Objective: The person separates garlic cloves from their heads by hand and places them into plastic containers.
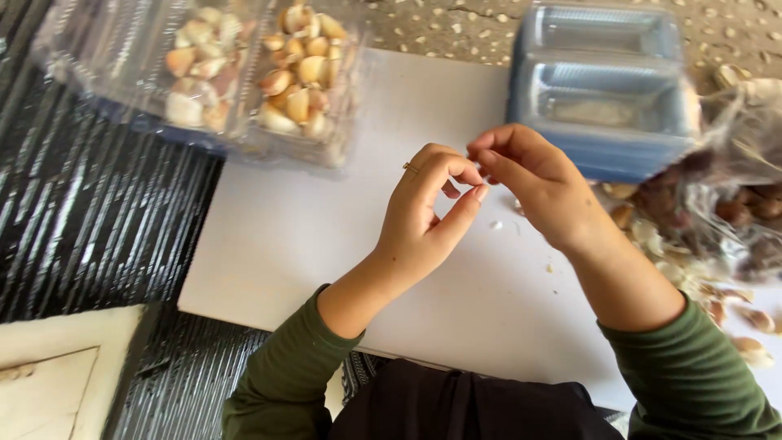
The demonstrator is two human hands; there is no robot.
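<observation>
We see, as the largest surface, a flat, smooth white board (pixel 309 244) lying on the desk (pixel 90 220), whose covering is dark and ribbed with fine glossy pale streaks; a strip of speckled, stony ground (pixel 456 28) shows along the upper edge. At upper left we find a clear, thin plastic clamshell tray (pixel 106 49), creased and shiny, its two compartments holding plump garlic cloves (pixel 297 73) with cream, tan and pinkish skins. At upper right we note a stack of empty bluish transparent trays (pixel 603 106), rectangular with rounded corners, resting partly on the board. Beside it, at the right edge, lies a crumpled clear plastic bag (pixel 733 187) over a heap of darker brown unpeeled garlic (pixel 733 212) and dry, papery husks (pixel 753 322) scattered on the board. At lower left, a pale cardboard sheet (pixel 57 375) overlaps the ribbed covering. Above the middle of the board we see the two hands, wrists in soft olive-green sleeves: the left hand (pixel 423 216), wearing a thin ring (pixel 410 168), curls with thumb and forefinger nearly meeting, while the right hand (pixel 542 183) brings its fingertips against them. Together they pinch something very small and pale, too small for us to identify. A tiny white fleck (pixel 495 225) lies on the board just beneath.
</observation>
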